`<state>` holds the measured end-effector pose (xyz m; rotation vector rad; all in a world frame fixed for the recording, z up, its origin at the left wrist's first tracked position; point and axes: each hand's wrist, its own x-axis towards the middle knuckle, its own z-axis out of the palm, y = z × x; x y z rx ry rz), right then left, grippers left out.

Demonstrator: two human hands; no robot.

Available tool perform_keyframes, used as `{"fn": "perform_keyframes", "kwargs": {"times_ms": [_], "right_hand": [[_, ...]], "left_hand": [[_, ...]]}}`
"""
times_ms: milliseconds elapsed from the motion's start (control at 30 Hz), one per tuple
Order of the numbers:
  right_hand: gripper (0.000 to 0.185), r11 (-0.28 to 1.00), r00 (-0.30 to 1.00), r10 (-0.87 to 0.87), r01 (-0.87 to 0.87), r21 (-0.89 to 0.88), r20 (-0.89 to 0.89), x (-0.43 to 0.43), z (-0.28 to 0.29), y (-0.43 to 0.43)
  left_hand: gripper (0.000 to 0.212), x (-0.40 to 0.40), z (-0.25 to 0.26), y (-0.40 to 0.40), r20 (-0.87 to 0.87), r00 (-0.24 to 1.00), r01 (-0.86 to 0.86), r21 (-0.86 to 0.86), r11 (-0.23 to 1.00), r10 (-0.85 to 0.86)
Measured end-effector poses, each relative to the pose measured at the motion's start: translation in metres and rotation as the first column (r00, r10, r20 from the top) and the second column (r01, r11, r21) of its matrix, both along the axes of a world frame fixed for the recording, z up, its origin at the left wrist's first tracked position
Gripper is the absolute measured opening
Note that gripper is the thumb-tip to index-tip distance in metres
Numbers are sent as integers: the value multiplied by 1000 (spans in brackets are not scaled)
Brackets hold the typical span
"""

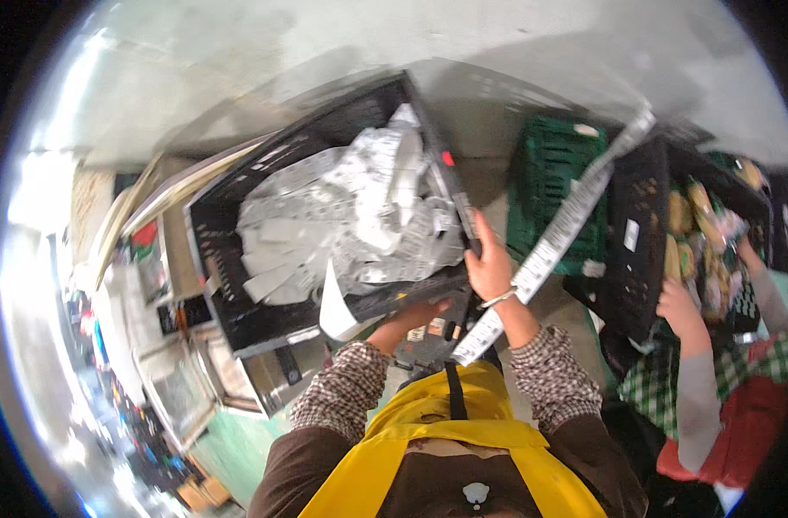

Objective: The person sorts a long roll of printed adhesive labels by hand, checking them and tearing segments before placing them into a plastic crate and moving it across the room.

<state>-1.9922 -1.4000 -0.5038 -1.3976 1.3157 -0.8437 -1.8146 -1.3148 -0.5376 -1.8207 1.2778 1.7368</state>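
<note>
A black plastic crate (410,291) is tilted before me, heaped with crumpled strips of printed paper labels (348,213). My right hand (491,265) grips the crate's right edge, thumb up along the rim. Under the near wall, my left hand (410,320) holds the crate from below; its fingers are partly hidden. A long printed label strip (562,223) runs slantwise past my right wrist, which covers part of it. Over the near rim, by my left hand, curls a white strip end (337,307).
A green plastic crate (533,188) stands to the right. Beyond it, a co-worker's hands (682,307) are at another black crate (636,239) of packed goods (704,239). On the left are a shelf or rack (173,382) and stacked boards (193,178).
</note>
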Motion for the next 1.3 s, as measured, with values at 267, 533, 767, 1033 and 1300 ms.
{"fn": "perform_keyframes", "kwargs": {"times_ms": [267,533,767,1033,1300], "right_hand": [[73,993,999,46,-48,-111,-19,29,-19,47],[75,986,988,151,-149,-74,21,14,-36,48],[54,902,987,-19,-51,-429,-158,26,34,61],[69,882,898,-211,5,-471,-385,48,41,28],[57,966,985,150,-164,201,83,47,-18,-21]], "left_hand": [[47,69,-38,84,-38,984,-178,-290,940,175],[27,71,97,114,-252,521,-852,-211,479,816],[60,130,152,65,458,648,285,-887,364,608],[81,187,156,55,381,599,36,-891,452,704],[123,252,134,92,-16,-83,-118,-993,-26,996]]}}
